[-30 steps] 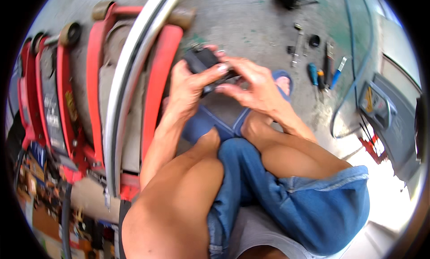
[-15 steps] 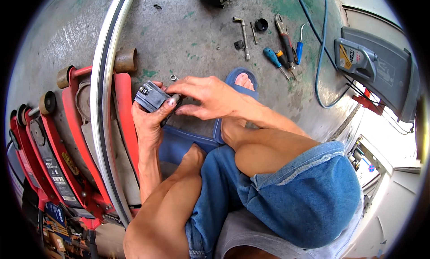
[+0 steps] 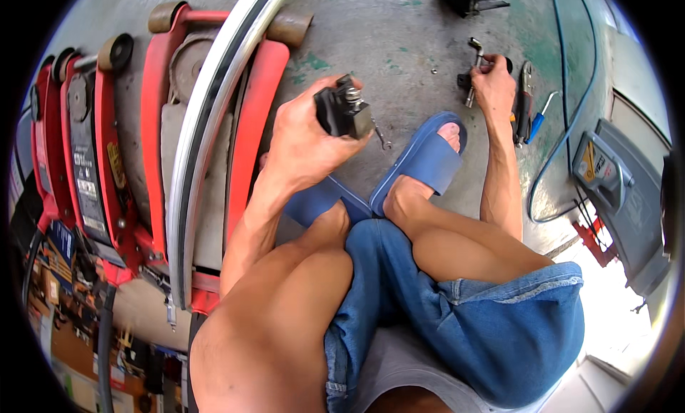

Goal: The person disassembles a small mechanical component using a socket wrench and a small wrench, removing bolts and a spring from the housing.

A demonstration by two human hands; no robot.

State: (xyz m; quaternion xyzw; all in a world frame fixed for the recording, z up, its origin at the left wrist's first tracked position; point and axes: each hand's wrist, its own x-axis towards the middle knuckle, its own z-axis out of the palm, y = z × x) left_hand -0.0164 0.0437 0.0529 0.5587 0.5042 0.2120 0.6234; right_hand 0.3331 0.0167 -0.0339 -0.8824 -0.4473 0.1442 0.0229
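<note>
While our left hand (image 3: 303, 138) holds a black part (image 3: 333, 112) up to the left of the right sandal (image 3: 437, 172), our right hand (image 3: 494, 84) reaches down beyond and to the right of that sandal. We see the black part as a compact, blocky piece, mostly matt and dark, with a bright metal coil on its outer side and a dull, olive-grey metal block just below the coil. Its coiled side faces away from our palm, toward the sandal's side. The coil's own axis runs roughly away from us, with the metal block at the near end; we cannot tell the whole part's long axis, since our grip covers much of it. Our left fingers curl around its far side and the thumb lies along the near one, gripping it firmly. Our right fingers are bent close together beside a socket wrench (image 3: 477, 51) on the concrete floor (image 3: 399, 27), past the sandal's toe; we cannot tell whether they have hold of anything. To the right of the sandal lie locking pliers (image 3: 525, 102) and a blue-handled pick (image 3: 535, 127). Well to the left of the sandal stand red jacks (image 3: 152, 127).
</note>
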